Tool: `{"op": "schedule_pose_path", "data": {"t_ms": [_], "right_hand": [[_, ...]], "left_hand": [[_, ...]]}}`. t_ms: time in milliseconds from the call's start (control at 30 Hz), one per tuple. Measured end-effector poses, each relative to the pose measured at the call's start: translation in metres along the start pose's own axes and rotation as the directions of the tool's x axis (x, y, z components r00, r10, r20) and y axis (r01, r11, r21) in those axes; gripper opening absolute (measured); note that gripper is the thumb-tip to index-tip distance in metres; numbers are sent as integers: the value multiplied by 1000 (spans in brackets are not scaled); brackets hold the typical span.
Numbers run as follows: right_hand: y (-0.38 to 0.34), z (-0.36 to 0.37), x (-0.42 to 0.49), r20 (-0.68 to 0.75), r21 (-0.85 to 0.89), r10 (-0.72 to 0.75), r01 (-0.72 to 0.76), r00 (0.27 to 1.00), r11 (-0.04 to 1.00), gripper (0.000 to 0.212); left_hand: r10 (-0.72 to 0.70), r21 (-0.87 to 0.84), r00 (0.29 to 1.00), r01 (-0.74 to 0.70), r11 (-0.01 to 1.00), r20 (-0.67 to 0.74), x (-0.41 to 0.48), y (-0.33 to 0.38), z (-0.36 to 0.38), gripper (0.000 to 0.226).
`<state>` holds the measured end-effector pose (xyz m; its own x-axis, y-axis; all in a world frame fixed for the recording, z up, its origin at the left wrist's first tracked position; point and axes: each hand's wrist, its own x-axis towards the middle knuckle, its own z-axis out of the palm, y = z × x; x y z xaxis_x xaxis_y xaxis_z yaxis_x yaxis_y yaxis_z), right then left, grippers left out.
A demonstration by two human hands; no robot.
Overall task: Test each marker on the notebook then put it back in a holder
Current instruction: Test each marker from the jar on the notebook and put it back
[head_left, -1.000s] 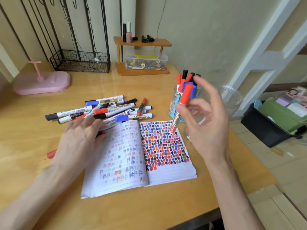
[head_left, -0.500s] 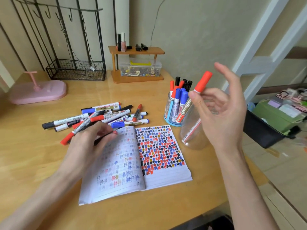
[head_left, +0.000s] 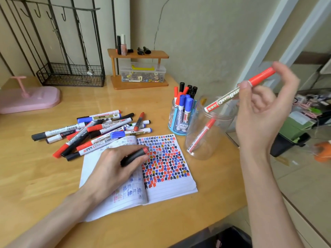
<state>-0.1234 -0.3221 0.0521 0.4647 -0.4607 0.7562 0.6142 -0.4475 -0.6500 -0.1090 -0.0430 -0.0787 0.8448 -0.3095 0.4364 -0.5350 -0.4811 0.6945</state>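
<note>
Pinching a slim, cylindrical red-capped marker (head_left: 240, 90) between thumb and fingertips, the right hand (head_left: 259, 119) holds it slanted above the clear plastic jar (head_left: 216, 138), inside which one red marker (head_left: 200, 136) leans. The left hand (head_left: 111, 169) lies on the open lined notebook (head_left: 166, 158), fingers curled round a dark-barrelled marker (head_left: 134, 155) with a red end. Beyond it, loose markers (head_left: 93, 129) lie heaped on the glossy wooden worktop (head_left: 35, 176). A blue holder (head_left: 179, 129) stands full beside the jar.

I log soft, even light with faint shadows and a pale sheen on the desk (head_left: 114, 99) — the right hand (head_left: 259, 119) is motion-blurred, and lines bow at the edges.
</note>
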Motion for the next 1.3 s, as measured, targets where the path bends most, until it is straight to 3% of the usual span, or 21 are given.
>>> {"op": "schedule_pose_path", "data": {"t_ms": [133,300,533,767,900,1067,1167,1233,1300], "right_hand": [[6,-7,1,-81,9,1,0,997,1000,44],[20,-4,-5,72,-136,62,-52,995,989,43],[26,1,-24,191,-396,25,53,981,917,41],[33,5,-34,218,-510,-34,143,975,848,27],[42,5,-34,286,-582,-51,216,957,784,28],[43,3,-37,320,-570,-64,246,945,784,37],[36,7,-47,283,-543,-158,294,946,787,36],[28,13,-63,267,-477,-244,347,932,808,30],[21,22,-85,307,-339,-210,313,928,887,25]], "left_hand": [[-27,-96,1000,26,995,-13,10,17,7,28],[3,-109,1000,-4,994,-10,26,32,29,22],[10,-151,1000,-7,989,25,29,40,35,6],[10,-162,1000,-6,987,23,25,34,28,17],[-25,-242,999,32,970,35,25,37,25,34],[-24,-220,997,40,975,73,22,38,27,25],[-33,-260,988,72,963,151,18,32,26,20],[-20,-298,984,73,952,176,13,32,21,20],[-29,-349,986,86,933,165,8,31,14,26]]}}
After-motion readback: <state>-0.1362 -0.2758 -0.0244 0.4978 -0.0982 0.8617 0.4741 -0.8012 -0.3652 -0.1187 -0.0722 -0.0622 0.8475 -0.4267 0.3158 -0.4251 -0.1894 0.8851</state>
